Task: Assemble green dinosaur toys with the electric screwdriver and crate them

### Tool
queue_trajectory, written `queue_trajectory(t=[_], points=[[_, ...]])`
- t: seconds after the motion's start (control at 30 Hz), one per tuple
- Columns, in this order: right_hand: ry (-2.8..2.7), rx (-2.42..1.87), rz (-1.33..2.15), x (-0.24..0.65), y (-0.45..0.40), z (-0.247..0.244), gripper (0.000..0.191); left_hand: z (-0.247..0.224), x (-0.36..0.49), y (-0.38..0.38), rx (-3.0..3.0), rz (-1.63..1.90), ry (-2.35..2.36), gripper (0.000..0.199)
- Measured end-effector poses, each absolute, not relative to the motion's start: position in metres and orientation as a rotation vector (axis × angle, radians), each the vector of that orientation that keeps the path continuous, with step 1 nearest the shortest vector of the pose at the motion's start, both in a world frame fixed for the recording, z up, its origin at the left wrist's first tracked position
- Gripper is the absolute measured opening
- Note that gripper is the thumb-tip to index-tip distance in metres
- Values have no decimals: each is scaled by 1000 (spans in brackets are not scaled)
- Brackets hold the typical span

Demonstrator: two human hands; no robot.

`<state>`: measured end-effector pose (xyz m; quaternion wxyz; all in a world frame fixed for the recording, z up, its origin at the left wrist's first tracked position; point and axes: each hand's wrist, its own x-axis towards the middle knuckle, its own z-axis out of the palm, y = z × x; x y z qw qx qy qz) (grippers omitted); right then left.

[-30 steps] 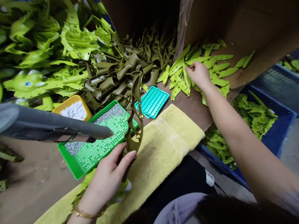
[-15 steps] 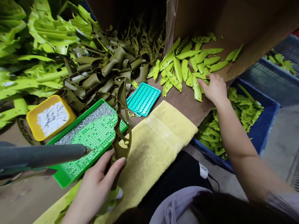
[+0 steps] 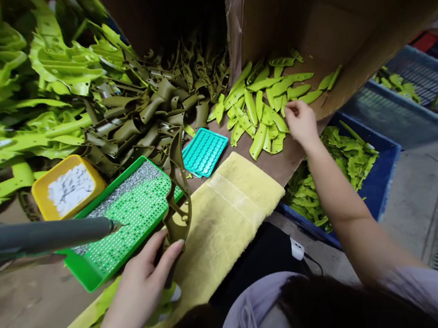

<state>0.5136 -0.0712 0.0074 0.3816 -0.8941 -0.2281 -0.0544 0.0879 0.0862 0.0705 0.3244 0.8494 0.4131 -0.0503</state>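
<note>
Left hand (image 3: 147, 277): thumb and fingers pinching the lower end of a brown part (image 3: 179, 221), held over the yellow cloth (image 3: 242, 188); gripped end partly hidden by the fingers. Right hand (image 3: 303, 122): fingers curled in at the right side of the green pieces (image 3: 252, 108); cannot tell whether one is pinched. Green part (image 3: 109, 297) under left hand: visible in patches only, outline covered. Grey tool (image 3: 49, 233): rear cut off at left edge of view, shaft masking some of the green tray (image 3: 91, 279). Cardboard box (image 3: 265, 27): interior too dark to read.
</note>
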Motion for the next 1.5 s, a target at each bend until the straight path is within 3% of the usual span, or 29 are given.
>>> queue_trajectory(t=[0.13,0.33,0.47,0.73,0.97,1.37,1.5], points=[[-639,-2529,-60,503,-35,8,45,71,104,79,2179,-169,1035,60],[-650,-2644,83,523,-35,21,28,73,106,73,2211,-144,1016,56],[-425,-2216,169,495,-63,30,31,73,104,75,2153,-179,1016,61],[-158,-1130,1088,308,-41,17,44,68,136,66,2067,34,894,62],[-18,-721,1127,257,-12,14,22,62,139,59,2012,165,738,66],[-41,-713,1168,266,-13,13,15,55,137,63,2064,36,670,65],[-193,-895,1080,264,-19,9,30,49,138,59,2085,54,692,65]])
